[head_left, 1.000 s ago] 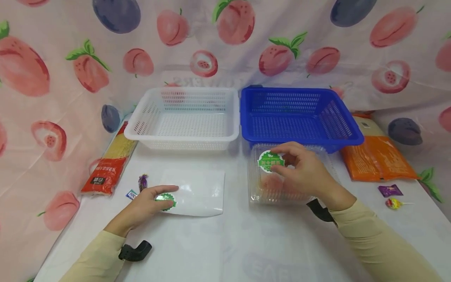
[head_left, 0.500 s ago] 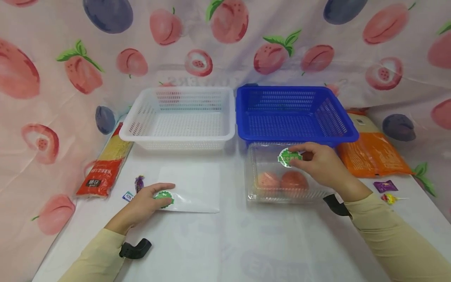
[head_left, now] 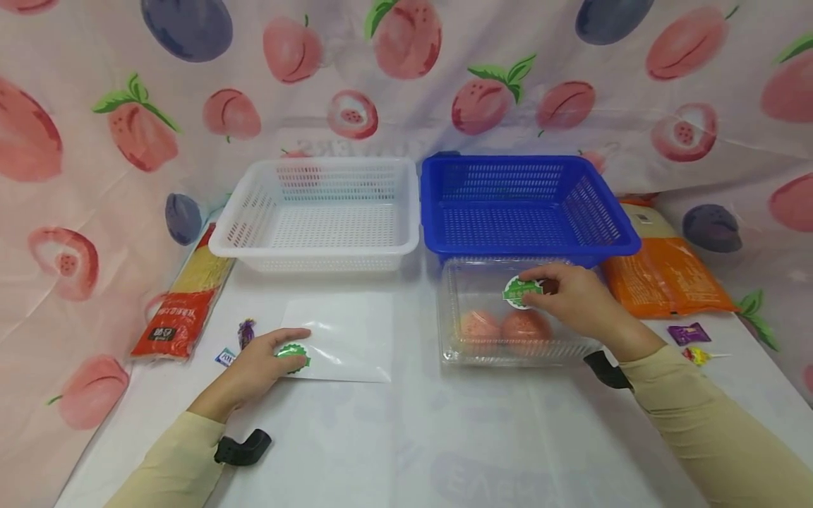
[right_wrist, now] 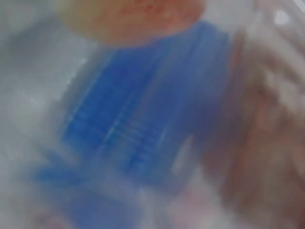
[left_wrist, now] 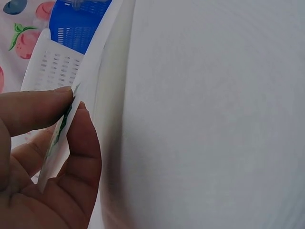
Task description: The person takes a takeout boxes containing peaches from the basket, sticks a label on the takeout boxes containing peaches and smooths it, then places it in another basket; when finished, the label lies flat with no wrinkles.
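my right hand [head_left: 574,300] pinches a green sticker [head_left: 521,291] on the clear fruit box [head_left: 457,331]. my left hand [head_left: 257,365] pinches the white sticker sheet [head_left: 346,339] at its corner.

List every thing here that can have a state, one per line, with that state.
Clear clamshell box: lid down, two peach-coloured fruits inside.
Green sticker: on the box lid, under the right hand.
White basket: upright, nothing in it.
Blue basket: upright, nothing in it.
Sticker sheet: flat on the table, near corner pinched by the left hand, one green sticker left on it.
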### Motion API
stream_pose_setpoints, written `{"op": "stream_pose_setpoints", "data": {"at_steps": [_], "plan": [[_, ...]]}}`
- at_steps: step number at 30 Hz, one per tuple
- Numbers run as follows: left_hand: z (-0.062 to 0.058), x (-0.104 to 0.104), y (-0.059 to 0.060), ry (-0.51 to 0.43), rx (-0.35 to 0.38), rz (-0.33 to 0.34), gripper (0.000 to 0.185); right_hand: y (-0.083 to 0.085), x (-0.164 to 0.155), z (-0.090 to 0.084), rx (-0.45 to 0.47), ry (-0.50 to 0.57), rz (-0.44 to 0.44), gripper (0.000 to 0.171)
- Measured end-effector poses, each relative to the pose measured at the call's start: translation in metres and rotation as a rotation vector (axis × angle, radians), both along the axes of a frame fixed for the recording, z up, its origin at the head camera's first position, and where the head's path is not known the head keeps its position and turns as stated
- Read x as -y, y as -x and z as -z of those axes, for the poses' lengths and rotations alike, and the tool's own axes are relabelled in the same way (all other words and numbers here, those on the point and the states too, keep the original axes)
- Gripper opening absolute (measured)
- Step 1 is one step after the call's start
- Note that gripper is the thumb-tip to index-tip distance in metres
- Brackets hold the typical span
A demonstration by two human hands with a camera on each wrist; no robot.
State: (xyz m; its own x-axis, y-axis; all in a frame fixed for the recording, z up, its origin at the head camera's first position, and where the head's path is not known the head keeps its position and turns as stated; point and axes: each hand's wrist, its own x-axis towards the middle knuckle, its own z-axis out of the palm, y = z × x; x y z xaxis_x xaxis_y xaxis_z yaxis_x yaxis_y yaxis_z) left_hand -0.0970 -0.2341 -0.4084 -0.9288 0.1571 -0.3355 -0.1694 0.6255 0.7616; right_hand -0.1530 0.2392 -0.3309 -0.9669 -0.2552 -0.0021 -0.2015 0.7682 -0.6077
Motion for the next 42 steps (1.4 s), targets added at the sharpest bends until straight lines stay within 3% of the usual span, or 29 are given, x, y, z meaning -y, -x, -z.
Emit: {"op": "stream_pose_setpoints", "data": {"at_steps": [21,29,34,42], "plan": [[0.0048,0.0042,0.0011,0.010,0.012,-0.002,0.057,0.0041,0.0026,0.0018,0.018,-0.092,-0.072,0.034],[0.0034,0.0020,0.0008,0.022,0.014,0.002,0.056,0.0009,0.0060,0.0037,-0.022,-0.120,-0.072,0.049],[0.0031,0.0017,0.0012,0.023,0.011,0.007,0.055,-0.0008,0.0078,0.0045,-0.043,-0.096,-0.046,0.040],[0.0033,0.0010,0.0033,0.030,0.011,0.008,0.056,0.0013,0.0077,0.0039,0.024,-0.042,-0.067,0.031]]}}
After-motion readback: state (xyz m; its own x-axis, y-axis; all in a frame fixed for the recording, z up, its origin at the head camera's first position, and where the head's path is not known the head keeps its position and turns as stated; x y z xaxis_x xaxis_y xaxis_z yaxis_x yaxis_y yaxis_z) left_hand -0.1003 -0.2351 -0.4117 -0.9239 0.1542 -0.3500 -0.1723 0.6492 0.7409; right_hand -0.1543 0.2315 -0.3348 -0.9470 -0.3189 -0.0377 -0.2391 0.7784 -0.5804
